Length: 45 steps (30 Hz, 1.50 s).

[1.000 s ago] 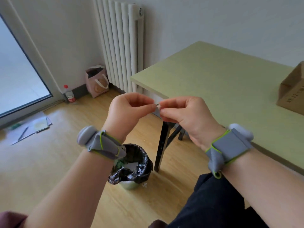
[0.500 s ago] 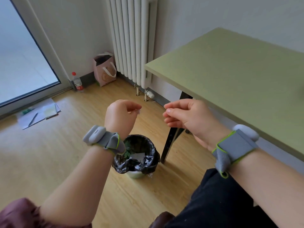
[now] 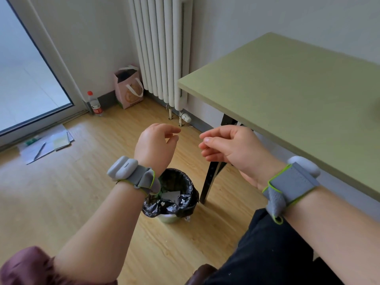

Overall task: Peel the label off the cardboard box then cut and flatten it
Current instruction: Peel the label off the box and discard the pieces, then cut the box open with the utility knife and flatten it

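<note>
Hands [image 3: 156, 145] [image 3: 232, 147] loosely open, empty, above bin [image 3: 186, 199].

The left wrist band [image 3: 133, 174] hides part of the bin [image 3: 174, 202] rim. The surface [image 3: 287, 95] is cut off at the right edge, where a blurred object [image 3: 377, 109] cannot be identified.

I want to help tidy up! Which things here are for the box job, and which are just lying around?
For the job:
left hand, open
right hand, open
bin with black liner, below the hands
green table

Just lying about:
pink bag
water bottle
papers and pen
radiator

The box isn't in view.
</note>
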### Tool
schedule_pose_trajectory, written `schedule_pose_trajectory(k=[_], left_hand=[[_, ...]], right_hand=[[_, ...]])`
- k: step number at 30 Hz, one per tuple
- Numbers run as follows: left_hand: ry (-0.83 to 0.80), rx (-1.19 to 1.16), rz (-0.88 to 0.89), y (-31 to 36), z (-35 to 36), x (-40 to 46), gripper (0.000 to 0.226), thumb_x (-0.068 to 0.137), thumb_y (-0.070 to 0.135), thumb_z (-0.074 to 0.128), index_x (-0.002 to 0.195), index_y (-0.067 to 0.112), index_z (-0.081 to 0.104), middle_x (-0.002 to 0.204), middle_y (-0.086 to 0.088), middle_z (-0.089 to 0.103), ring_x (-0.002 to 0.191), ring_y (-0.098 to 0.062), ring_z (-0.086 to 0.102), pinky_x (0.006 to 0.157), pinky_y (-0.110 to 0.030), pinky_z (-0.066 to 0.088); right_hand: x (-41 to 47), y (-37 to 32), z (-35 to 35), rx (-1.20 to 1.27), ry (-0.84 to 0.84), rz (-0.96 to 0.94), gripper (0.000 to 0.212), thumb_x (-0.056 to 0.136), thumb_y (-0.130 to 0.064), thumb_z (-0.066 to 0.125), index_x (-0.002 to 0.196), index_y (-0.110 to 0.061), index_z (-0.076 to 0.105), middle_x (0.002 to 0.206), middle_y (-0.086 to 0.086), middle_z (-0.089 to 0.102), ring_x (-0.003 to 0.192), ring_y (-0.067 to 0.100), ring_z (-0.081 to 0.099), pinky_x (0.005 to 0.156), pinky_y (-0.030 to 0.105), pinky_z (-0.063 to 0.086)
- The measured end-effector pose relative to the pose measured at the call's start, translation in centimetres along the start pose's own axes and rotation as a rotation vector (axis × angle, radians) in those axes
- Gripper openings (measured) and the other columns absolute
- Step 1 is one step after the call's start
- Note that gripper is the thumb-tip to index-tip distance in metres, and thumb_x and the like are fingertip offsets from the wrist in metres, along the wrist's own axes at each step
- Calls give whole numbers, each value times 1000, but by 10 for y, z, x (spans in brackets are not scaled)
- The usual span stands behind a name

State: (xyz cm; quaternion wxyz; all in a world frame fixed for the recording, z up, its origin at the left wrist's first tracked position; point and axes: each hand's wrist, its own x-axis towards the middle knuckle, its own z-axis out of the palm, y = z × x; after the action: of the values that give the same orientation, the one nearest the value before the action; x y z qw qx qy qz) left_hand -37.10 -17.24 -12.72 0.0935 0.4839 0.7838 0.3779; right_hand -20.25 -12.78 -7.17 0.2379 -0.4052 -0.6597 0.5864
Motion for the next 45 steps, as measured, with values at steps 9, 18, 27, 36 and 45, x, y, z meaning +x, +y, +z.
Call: schedule_pose_trajectory(k=[9,18,27,36,45], left_hand=[[48,-93,195,55,-7,-10,16,87,16,61,97,19,73,92,8,68,79,-4,61,77,-17,48],[-35,-155,350,131,0,-22,15,87,16,61,95,20,73,89,9,70,79,-2,64,76,-16,51],[-174,-170,505,224,49,-33,19,90,30,56,95,22,72,93,8,69,85,-5,64,81,-34,54],[-251,-190,608,294,103,-35,27,88,34,59,114,28,63,113,11,60,99,-4,58,87,-31,50],[-253,-33,833,359,153,-40,50,88,32,57,136,23,46,144,5,41,136,-16,31,111,-28,25]], right_hand=[[-22,-11,-24,72,73,-72,10,87,-6,59,87,-7,69,79,8,69,70,17,68,67,26,57],[-53,-23,-70,157,206,-129,10,87,-5,58,89,-6,69,83,13,71,71,18,68,68,26,57],[-101,-17,-161,222,460,-187,13,87,-4,58,81,-10,69,76,8,70,69,17,66,67,28,57],[-132,2,-242,-1,850,-254,15,82,-9,63,86,-23,66,80,-4,64,79,14,61,79,28,49],[-146,25,-296,-153,1020,-199,46,82,-19,64,125,-20,47,119,-6,46,107,6,45,76,1,34]])
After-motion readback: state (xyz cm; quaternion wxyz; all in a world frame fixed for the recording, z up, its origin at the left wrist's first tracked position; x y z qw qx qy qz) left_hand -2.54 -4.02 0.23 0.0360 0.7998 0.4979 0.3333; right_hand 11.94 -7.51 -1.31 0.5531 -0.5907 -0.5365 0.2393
